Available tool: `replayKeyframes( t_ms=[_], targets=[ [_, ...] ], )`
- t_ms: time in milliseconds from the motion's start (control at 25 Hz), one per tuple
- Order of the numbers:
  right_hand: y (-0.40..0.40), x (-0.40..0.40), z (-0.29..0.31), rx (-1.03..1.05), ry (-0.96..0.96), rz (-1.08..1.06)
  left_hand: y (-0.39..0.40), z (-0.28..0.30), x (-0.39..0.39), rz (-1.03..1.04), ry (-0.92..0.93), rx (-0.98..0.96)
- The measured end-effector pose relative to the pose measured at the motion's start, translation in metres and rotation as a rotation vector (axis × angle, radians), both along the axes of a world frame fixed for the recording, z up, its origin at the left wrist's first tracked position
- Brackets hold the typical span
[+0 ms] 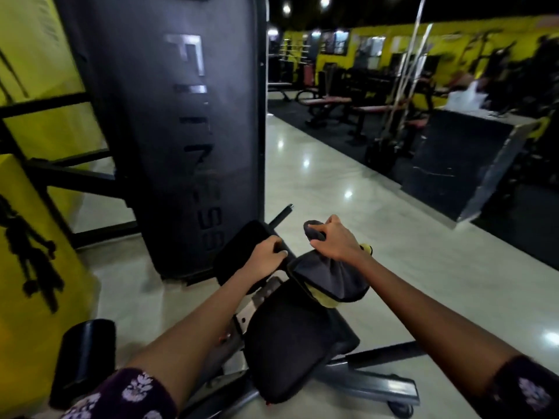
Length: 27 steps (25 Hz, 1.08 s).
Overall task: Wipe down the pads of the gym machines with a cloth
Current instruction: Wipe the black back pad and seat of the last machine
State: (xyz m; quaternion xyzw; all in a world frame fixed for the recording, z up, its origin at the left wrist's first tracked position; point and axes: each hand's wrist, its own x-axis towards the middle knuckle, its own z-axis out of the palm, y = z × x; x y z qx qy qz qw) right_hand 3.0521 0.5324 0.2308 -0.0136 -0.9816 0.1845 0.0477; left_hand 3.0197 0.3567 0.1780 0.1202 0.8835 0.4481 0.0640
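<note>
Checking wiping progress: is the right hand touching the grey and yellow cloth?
Touching. The head view shows the right hand gripping the grey and yellow cloth bunched under its fingers.

Grey-and-yellow cloth (329,275), black seat pad (290,337), yellow walls (45,71), floral purple sleeves (127,394)

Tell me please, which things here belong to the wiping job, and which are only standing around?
Job:
- cloth, gripped by right hand
- seat pad
- upper pad, held by left hand

Standing around:
- weight-stack cover
- roller pad
- benches
- black counter
</note>
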Motion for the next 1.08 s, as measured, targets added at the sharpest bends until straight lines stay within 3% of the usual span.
replayKeyframes(
  t_ms=[480,1080],
  targets=[
    [0.163,0.093,-0.002,-0.03,0.023,-0.596,0.212,0.015,-0.004,-0.615,0.021,-0.061],
    [0.186,0.303,-0.008,-0.067,-0.038,-1.326,0.356,-0.003,0.157,-1.364,-0.045,-0.052]
  ],
)
